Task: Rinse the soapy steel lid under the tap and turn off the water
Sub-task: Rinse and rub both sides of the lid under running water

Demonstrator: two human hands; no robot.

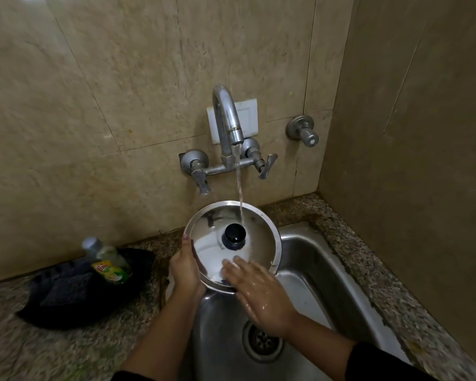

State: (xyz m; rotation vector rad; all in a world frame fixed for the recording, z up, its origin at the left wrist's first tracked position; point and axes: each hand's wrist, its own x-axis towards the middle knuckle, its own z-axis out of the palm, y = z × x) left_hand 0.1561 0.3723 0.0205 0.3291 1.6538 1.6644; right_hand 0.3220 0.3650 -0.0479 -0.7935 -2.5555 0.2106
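A round steel lid (248, 251) with a black knob (234, 235) at its centre is held tilted above the steel sink (327, 273), knob side up towards the camera. It is gripped at its left rim by the left hand (186, 268), whose fingers are curled round the edge with the thumb laid along the rim. The right hand (261, 292) is spread open and flat, wet, with its fingertips resting on the lower part of the lid's surface; nothing is grasped by it. A stream of water (239, 185) is seen running from the curved tap spout (227, 116) and landing on the lid just above and right of the knob. The tap is fixed to the tiled wall (107, 92), with a lever handle on the left (201, 178) and another on the right (267, 165); a separate valve (304, 130) is mounted further right on the wall. The sink drain (262, 339) is visible below the right hand. On the speckled stone worktop (52, 350) to the left of the sink, a dark cloth (74, 295) is spread, and a bottle of dish liquid (107, 261) with a green and yellow label is lying on it. Dark sleeves are visible at both forearms near the bottom edge.
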